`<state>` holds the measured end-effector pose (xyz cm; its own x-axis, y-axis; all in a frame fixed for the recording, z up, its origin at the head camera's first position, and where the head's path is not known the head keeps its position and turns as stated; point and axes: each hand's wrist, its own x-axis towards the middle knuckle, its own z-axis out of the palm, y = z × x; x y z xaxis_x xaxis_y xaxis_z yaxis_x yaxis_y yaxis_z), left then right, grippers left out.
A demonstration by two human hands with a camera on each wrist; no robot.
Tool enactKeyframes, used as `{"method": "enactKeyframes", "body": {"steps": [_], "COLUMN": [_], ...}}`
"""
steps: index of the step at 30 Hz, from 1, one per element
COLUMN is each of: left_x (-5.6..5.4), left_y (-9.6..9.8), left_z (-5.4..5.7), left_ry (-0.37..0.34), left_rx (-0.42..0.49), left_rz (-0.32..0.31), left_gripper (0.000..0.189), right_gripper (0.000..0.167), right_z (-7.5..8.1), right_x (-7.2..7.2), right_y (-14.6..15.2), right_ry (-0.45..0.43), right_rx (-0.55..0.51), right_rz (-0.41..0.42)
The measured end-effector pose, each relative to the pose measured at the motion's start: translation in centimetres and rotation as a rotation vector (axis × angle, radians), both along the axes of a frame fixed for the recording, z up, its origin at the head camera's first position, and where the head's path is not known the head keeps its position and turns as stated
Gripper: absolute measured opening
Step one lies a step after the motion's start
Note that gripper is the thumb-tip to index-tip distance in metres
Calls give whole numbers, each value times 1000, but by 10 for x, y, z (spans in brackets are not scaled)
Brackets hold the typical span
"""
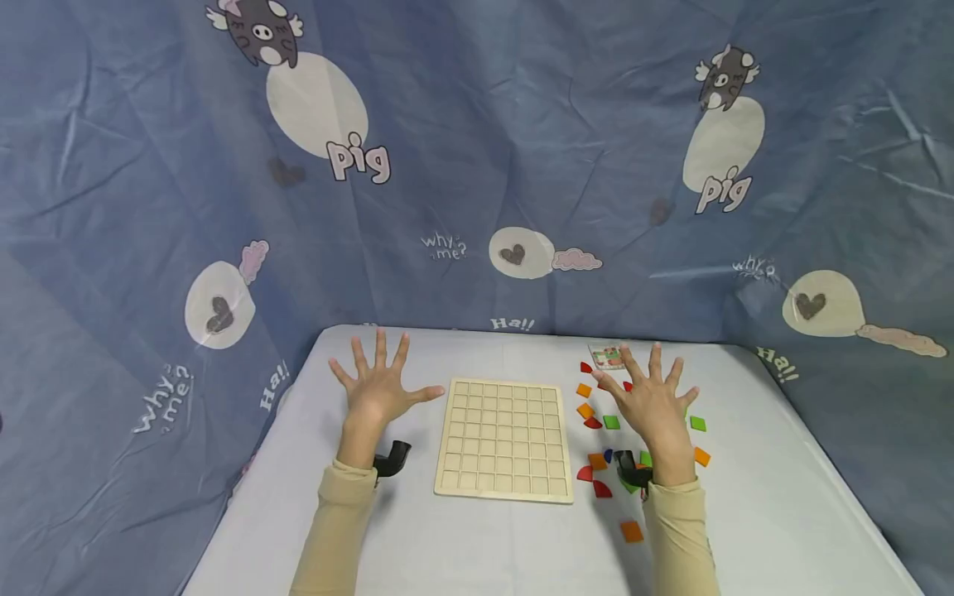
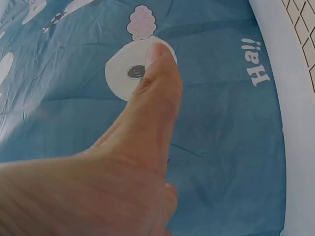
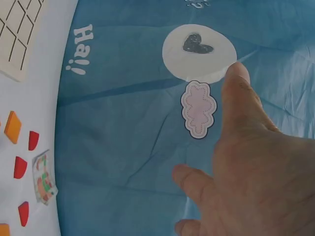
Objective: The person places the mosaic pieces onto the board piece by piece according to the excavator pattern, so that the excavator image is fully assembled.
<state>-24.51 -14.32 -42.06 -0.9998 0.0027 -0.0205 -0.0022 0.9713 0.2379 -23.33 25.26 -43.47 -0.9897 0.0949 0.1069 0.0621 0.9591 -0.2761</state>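
A person's two hands are spread wide over a white table (image 1: 514, 546), fingers splayed, each holding nothing. Between them lies a pale gridded board (image 1: 503, 439), which neither hand touches. Taking the board as the clock's centre, the left hand (image 1: 376, 394) is at about 10 o'clock, its thumb pointing toward 3 and nearest the board. The right hand (image 1: 652, 406) is between 2 and 3 o'clock, above scattered flat pieces, partly hiding them. Those pieces, from 2 to 4 o'clock, include green squares (image 1: 611, 422), red quarter-circles (image 1: 602, 490) and orange squares (image 1: 631, 531). A small picture card (image 1: 605, 358) lies at 2 o'clock, near the right fingertips. Tan sleeves (image 1: 343, 505) cover both forearms. At 12 o'clock, behind the table, hangs a blue cloth (image 1: 477, 99) printed with cartoon pigs.
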Motion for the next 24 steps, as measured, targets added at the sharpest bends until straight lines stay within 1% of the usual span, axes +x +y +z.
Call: {"method": "enactKeyframes", "body": {"steps": [3,5,6,8,11,14,15,17,20,24], "left_x": [-2,-5,-8,-14,-25,-34,-37,-39,-40,-34], "left_y": [-1,-3,-4,-7,-11,-15,-16,-19,-24,-28], "left_z": [3,5,6,7,7,3,0,-9,-28,-53], "left_ry": [15,20,22,26,14,-18,-35,-67,-118,-172], "left_rx": [-13,-20,-22,-13,35,58,59,47,51,85], "left_rz": [-49,-107,-145,-241,-418,-577,-615,-667,-704,-726], "left_gripper": [114,117,119,123,130,135,136,138,138,135], "right_gripper": [88,88,88,88,88,88,88,86,80,64], "right_z": [3,5,6,7,6,1,-2,-10,-25,-46], "right_x": [-2,-4,-6,-10,-17,-24,-26,-30,-34,-38], "right_y": [2,5,7,11,18,24,25,28,30,33], "right_ry": [-15,-18,-14,6,35,38,35,21,-3,-41], "right_rx": [-2,2,7,22,14,-39,-63,-101,-141,-164], "right_rz": [9,29,44,84,169,266,296,342,376,387]}}
